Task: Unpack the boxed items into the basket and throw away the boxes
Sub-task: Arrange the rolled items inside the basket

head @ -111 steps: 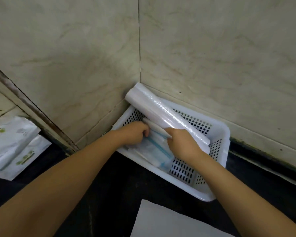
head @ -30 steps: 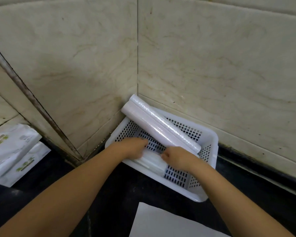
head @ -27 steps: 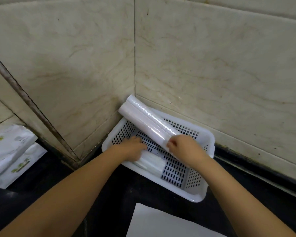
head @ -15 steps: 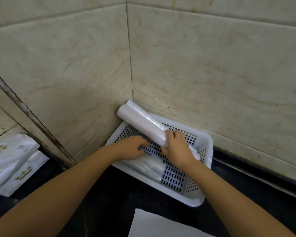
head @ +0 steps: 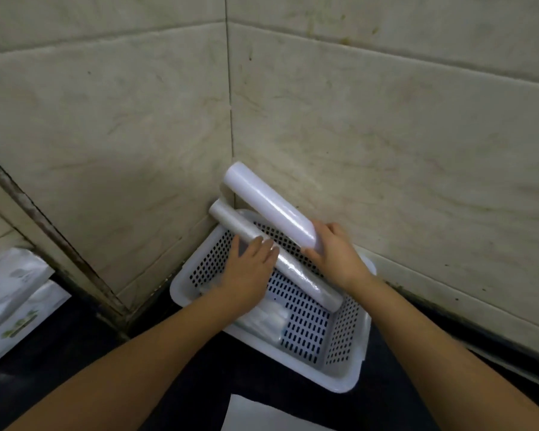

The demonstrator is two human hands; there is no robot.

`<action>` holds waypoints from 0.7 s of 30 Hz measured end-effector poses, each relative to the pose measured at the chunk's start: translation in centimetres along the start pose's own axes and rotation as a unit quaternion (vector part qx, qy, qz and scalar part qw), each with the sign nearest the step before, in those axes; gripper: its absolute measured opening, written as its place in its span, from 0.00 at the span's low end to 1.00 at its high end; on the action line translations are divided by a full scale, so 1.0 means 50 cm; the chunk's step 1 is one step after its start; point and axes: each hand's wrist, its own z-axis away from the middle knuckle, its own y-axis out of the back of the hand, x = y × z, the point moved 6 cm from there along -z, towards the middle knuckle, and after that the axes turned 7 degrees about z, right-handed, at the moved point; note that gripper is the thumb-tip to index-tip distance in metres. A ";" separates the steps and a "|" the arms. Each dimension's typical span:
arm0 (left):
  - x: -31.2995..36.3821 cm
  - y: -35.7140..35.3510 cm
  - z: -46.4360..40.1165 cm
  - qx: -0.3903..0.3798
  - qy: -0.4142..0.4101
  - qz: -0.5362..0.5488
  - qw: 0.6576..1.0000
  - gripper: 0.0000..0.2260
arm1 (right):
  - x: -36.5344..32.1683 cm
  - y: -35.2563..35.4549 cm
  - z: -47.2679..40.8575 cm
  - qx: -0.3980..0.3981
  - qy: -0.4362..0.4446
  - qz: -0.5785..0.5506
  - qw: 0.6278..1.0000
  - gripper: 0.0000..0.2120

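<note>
A white perforated basket stands in the corner where two tiled walls meet. My right hand grips the lower end of a thick white roll and holds it tilted above the basket. A thinner clear-wrapped roll lies slanted across the basket, its top end against the wall corner. My left hand rests flat on that thinner roll, fingers spread. A clear plastic packet lies on the basket floor by the near wall, partly hidden under my left wrist.
White packets with green print lie at the left on the dark counter. A white sheet sits at the bottom edge, just in front of the basket. Tiled walls close in behind and to the left.
My right hand has lifted the thick roll up off the thinner one, which stays in the basket. My left hand has moved from the packet onto the thinner roll.
</note>
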 end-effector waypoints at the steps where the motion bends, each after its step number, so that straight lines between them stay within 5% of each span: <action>1: -0.003 -0.004 0.016 0.004 0.004 0.003 1.000 0.29 | -0.003 -0.019 -0.007 -0.008 0.005 0.012 1.000 0.26; 6: -0.014 -0.001 0.039 -0.010 0.008 0.009 1.000 0.26 | -0.011 -0.073 -0.008 0.031 0.004 0.041 0.999 0.27; 9: -0.009 -0.005 0.043 -0.017 0.014 0.009 1.000 0.27 | 0.002 -0.082 0.001 0.039 -0.023 0.157 0.987 0.28; 14: -0.008 0.001 0.054 -0.043 0.000 0.000 0.999 0.28 | -0.008 -0.076 0.006 -0.080 -0.030 0.240 0.967 0.29; 17: -0.006 0.020 0.067 -0.108 0.002 0.024 0.994 0.27 | -0.024 -0.038 0.038 -0.118 -0.050 0.206 0.970 0.28; 21: 0.033 0.096 0.112 -0.080 -0.040 0.078 0.993 0.23 | -0.030 0.074 0.140 -0.007 -0.038 0.091 0.995 0.22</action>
